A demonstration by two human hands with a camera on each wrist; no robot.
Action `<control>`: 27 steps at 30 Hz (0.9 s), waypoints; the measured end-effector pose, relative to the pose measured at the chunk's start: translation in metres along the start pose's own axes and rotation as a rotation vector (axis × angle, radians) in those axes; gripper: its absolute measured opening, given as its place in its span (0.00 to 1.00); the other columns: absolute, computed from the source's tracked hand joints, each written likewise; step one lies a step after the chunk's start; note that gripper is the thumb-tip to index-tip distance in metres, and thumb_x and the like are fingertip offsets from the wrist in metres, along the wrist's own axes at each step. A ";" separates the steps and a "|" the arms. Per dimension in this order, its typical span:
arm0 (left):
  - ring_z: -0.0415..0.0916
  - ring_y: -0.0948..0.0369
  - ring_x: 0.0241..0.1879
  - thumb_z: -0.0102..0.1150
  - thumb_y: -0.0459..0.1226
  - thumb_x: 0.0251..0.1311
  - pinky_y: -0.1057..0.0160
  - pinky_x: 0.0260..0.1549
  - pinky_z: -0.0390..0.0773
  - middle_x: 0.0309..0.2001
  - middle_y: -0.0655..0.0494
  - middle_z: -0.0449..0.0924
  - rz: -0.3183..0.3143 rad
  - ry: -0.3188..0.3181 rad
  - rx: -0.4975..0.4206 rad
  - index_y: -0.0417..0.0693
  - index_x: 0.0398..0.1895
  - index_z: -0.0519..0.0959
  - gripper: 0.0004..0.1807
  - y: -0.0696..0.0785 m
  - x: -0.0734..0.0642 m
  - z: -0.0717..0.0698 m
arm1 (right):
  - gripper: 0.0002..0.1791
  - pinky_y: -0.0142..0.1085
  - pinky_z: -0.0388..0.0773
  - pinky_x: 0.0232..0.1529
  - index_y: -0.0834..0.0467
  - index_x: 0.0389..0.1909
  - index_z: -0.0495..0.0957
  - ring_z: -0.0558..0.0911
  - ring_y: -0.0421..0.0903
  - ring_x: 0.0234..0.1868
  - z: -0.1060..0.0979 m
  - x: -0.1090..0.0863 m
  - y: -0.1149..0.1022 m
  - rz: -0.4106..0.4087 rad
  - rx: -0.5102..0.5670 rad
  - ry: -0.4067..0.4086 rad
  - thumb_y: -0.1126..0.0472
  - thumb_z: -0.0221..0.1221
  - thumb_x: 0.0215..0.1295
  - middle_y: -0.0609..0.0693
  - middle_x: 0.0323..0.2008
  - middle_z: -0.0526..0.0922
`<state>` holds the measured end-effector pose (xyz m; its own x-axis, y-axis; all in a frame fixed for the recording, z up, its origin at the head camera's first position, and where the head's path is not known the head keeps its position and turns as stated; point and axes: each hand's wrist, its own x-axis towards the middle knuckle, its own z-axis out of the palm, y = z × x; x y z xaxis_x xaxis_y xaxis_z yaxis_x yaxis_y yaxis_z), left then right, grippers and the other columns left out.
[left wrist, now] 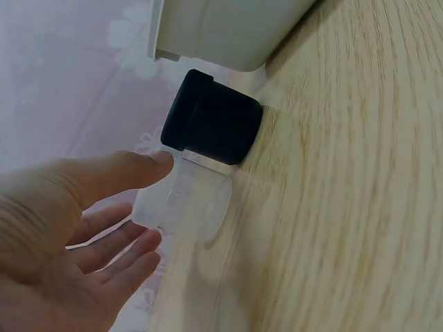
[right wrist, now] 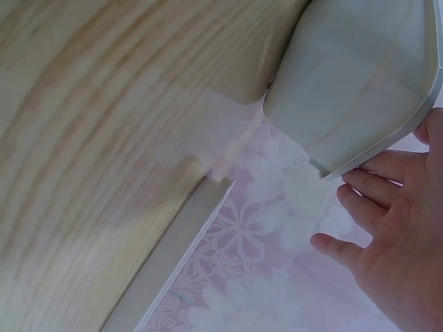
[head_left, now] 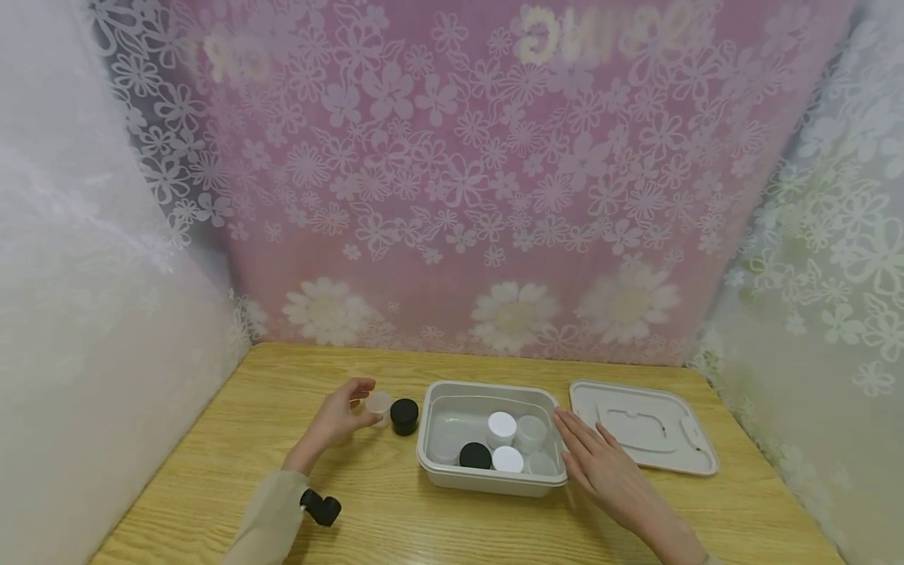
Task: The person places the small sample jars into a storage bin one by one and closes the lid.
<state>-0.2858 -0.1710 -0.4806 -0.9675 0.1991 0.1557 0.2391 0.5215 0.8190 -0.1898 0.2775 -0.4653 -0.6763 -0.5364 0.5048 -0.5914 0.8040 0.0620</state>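
Observation:
In the head view, my left hand [head_left: 341, 414] is spread around a clear jar [head_left: 379, 403] with a translucent lid, standing on the table. The thumb [left wrist: 156, 162] lies along the lid's edge in the left wrist view, while the other fingers are loosely bent at its far side. Right beside that jar is a black jar [head_left: 405, 417]. My right hand [head_left: 600, 468] has its fingers extended against the right rim of a pale plastic box [head_left: 487, 480]. Inside the box are white-lidded jars [head_left: 502, 424], a black-lidded jar [head_left: 475, 456] and several clear jars [head_left: 531, 432].
The box's lid [head_left: 643, 428] lies flat on the wooden table [head_left: 381, 522], right of the box. A black device [head_left: 321, 508] is attached at the left sleeve. Flower-patterned curtains [head_left: 452, 180] enclose the table at the back and sides.

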 end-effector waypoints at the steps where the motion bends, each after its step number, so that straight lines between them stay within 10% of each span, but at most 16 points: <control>1: 0.73 0.40 0.62 0.73 0.33 0.58 0.42 0.63 0.75 0.62 0.39 0.75 -0.009 -0.003 -0.005 0.34 0.66 0.71 0.33 -0.001 0.000 0.001 | 0.31 0.25 0.23 0.75 0.67 0.69 0.70 0.34 0.25 0.76 0.000 0.000 0.000 0.006 0.006 -0.008 0.60 0.62 0.69 0.59 0.70 0.72; 5: 0.75 0.40 0.60 0.73 0.33 0.59 0.44 0.57 0.80 0.61 0.40 0.77 -0.029 -0.020 -0.005 0.35 0.66 0.72 0.32 -0.002 0.001 0.003 | 0.30 0.24 0.22 0.75 0.66 0.70 0.69 0.37 0.27 0.77 -0.001 -0.001 -0.001 0.026 0.015 -0.030 0.59 0.60 0.70 0.58 0.70 0.71; 12: 0.79 0.41 0.56 0.72 0.33 0.60 0.48 0.52 0.84 0.58 0.37 0.79 -0.046 0.018 -0.020 0.36 0.63 0.75 0.28 -0.004 0.000 0.005 | 0.31 0.24 0.22 0.75 0.66 0.70 0.70 0.71 0.55 0.70 -0.001 0.000 -0.001 0.028 -0.013 -0.034 0.59 0.61 0.69 0.57 0.70 0.72; 20: 0.78 0.42 0.57 0.71 0.33 0.60 0.51 0.52 0.85 0.59 0.36 0.77 -0.024 0.065 -0.042 0.37 0.64 0.75 0.28 0.008 0.000 -0.004 | 0.30 0.25 0.23 0.75 0.66 0.70 0.70 0.41 0.29 0.77 -0.002 0.000 0.000 0.017 -0.002 -0.019 0.58 0.60 0.71 0.57 0.71 0.71; 27: 0.78 0.44 0.58 0.72 0.36 0.60 0.52 0.53 0.84 0.58 0.39 0.78 0.013 0.074 -0.024 0.40 0.64 0.75 0.29 0.032 0.000 -0.009 | 0.30 0.25 0.23 0.75 0.67 0.69 0.70 0.39 0.29 0.78 -0.002 0.000 0.000 0.014 -0.001 -0.014 0.59 0.60 0.71 0.58 0.70 0.71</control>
<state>-0.2791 -0.1619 -0.4496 -0.9679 0.1437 0.2063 0.2509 0.4992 0.8294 -0.1889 0.2782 -0.4641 -0.6903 -0.5290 0.4936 -0.5819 0.8114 0.0557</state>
